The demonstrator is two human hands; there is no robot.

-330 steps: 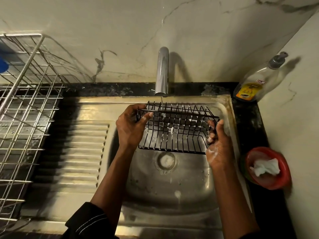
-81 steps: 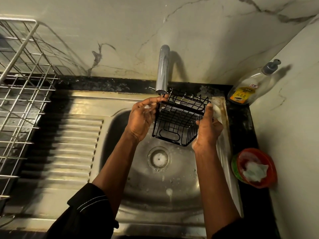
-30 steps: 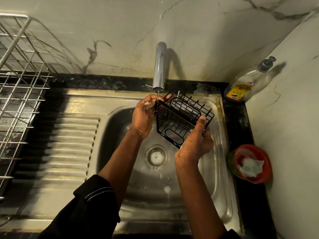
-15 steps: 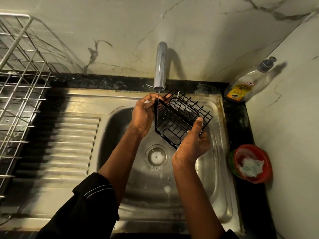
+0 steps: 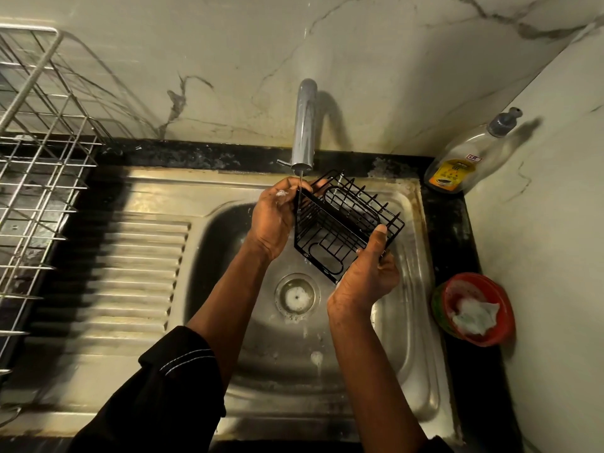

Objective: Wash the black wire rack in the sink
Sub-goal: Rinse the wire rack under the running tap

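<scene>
rack [image 5: 340,228] tilted | left hand [image 5: 273,220] grips top corner | right hand [image 5: 366,279] grips lower edge

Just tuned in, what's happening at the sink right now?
A person holds the black wire rack tilted over the sink, under the tap. The left hand grips its upper corner, where a thin stream of water lands; the right hand grips its lower edge. Foam shows on the left hand. A soap bottle and a red bowl sit on the counter to the right.

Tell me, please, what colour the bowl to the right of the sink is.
The bowl is red, best seen in the head view.
</scene>
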